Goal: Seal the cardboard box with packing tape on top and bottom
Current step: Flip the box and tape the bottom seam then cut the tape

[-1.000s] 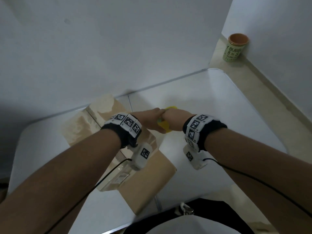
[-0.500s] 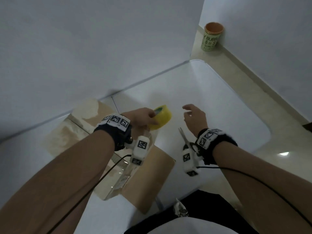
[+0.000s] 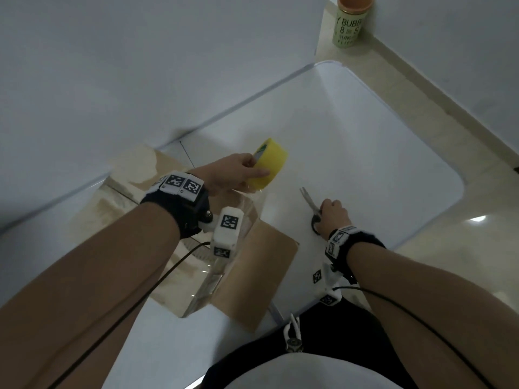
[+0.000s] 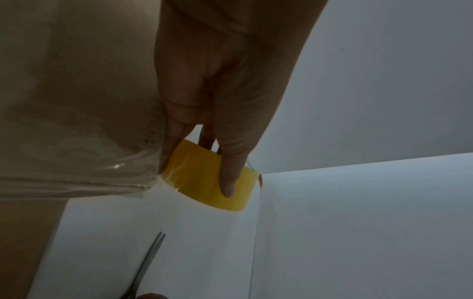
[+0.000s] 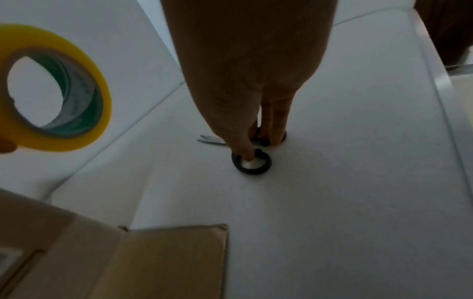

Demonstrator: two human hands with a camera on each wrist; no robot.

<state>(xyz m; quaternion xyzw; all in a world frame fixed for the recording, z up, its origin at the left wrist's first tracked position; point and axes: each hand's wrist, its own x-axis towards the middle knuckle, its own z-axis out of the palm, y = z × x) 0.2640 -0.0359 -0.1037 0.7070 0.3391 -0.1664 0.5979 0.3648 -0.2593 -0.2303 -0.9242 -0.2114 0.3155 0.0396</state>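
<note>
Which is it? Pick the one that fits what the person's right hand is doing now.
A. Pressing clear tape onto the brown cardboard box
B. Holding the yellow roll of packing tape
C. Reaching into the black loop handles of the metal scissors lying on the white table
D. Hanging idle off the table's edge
C: the right hand has its fingers in the black loop handles of the metal scissors, which lie flat on the white table; the yellow roll of packing tape sits in the left hand.

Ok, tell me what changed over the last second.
The right hand let go of the tape roll, swung right and down to the table, and put its fingers into the scissors handles. The left hand kept holding the roll, tape still stretched to the box, which stayed put.
</note>
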